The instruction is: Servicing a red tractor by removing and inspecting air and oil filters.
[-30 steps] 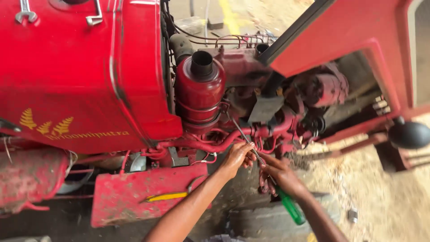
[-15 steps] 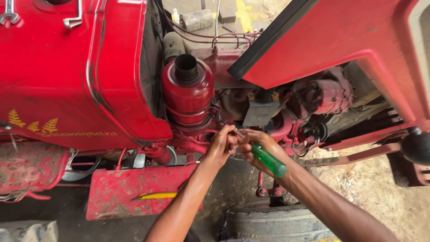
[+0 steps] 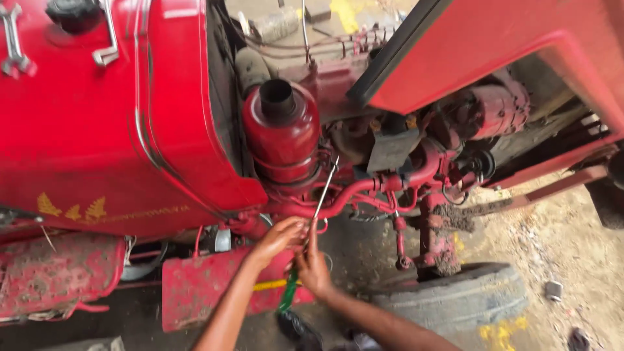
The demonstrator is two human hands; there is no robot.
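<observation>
A screwdriver with a green handle (image 3: 288,296) and a long metal shaft (image 3: 325,189) points up at the red pipes (image 3: 354,190) under the tractor's engine. My right hand (image 3: 314,268) grips it just above the handle. My left hand (image 3: 279,238) pinches the lower end of the shaft, right beside the right hand. The tip sits near the base of the red cylindrical canister (image 3: 281,133). Part of the handle is hidden behind my right hand.
The red tractor hood (image 3: 97,117) fills the left side, and an open red panel (image 3: 494,52) hangs at the upper right. Below lie a red footplate (image 3: 195,292) and a worn tyre (image 3: 455,299). Sandy ground (image 3: 565,253) spreads to the right.
Both hands have dropped lower and to the left of the pipes. The screwdriver has swung from handle-out-right to nearly upright, with the handle now below my hands. The view has shifted.
</observation>
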